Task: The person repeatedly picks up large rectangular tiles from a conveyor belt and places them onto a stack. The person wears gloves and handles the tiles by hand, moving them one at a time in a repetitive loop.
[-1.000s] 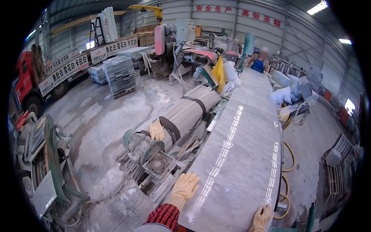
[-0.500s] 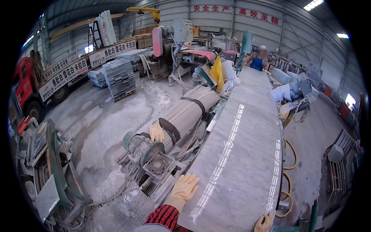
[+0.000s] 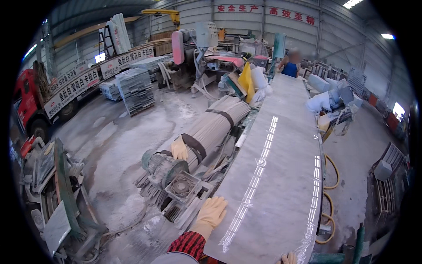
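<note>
Slab (image 3: 283,176) — under left hand (image 3: 211,213)

The gloved left hand (image 3: 212,212) is a soft cream yellow beside a red-and-black checked sleeve (image 3: 190,243), the right hand (image 3: 288,258) shows the same cream, and the slab (image 3: 259,193) is pale grey with cloudy darker mottling and bright white streaks of reflection. A loose glove (image 3: 179,148) is also cream, against a greyish-beige bundle of strips (image 3: 217,125) banded in near-black. Stronger colours belong to the bright yellow cloth (image 3: 246,83), the mustard hose (image 3: 334,174), the red truck cab (image 3: 30,92), the pinkish-red guard (image 3: 178,48) and the co-worker's blue apron (image 3: 289,69).
</note>
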Tool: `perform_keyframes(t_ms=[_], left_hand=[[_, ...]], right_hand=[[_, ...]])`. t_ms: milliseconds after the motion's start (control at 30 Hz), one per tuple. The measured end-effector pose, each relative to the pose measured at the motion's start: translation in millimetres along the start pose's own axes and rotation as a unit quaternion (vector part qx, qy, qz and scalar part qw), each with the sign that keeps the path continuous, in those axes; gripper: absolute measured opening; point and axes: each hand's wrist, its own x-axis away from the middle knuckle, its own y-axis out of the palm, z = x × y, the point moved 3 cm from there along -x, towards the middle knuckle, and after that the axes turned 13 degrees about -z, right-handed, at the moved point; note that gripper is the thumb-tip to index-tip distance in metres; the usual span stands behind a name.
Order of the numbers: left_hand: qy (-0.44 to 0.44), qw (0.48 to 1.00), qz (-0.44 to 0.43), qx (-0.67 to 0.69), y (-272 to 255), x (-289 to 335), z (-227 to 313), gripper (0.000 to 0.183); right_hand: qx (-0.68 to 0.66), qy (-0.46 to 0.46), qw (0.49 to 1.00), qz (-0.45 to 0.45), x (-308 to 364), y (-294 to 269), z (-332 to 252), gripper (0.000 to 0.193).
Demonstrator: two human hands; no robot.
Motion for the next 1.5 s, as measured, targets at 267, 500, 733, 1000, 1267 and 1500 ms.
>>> perform_keyframes(t_ms=[267, 500, 733, 1000, 1267, 1500], left_hand=[[0.009, 0.999, 0.034, -0.019, 14.7, 3.8, -5.1, 0.041], [0.001, 1.000, 0.015, -0.014, 11.5, 8.9, -4.8, 0.042], [0.004, 0.999, 0.033, -0.017, 13.7, 13.0, -3.8, 0.043], [0.028, 0.998, 0.048, -0.017, 6.5, 12.8, -0.4, 0.045], [0.255, 0.967, 0.009, 0.005, 20.2, -26.9, 50.1, 0.048], [0.106, 0.936, -0.329, 0.063, -12.2, -107.8, 82.9, 0.042]], right_hand=[[0.048, -0.104, 0.987, 0.117, 25.7, -12.2, -6.2, 0.026], [-0.021, -0.030, 0.998, 0.054, -6.7, -3.5, -19.2, 0.027], [-0.094, 0.041, 0.995, 0.008, -29.9, 2.0, -29.6, 0.027], [-0.188, 0.106, 0.976, -0.020, -46.9, 12.8, -37.0, 0.028], [-0.291, 0.166, 0.941, -0.047, -58.7, 25.4, -40.9, 0.028], [-0.387, 0.228, 0.892, -0.051, -60.2, 35.5, -44.3, 0.029]])
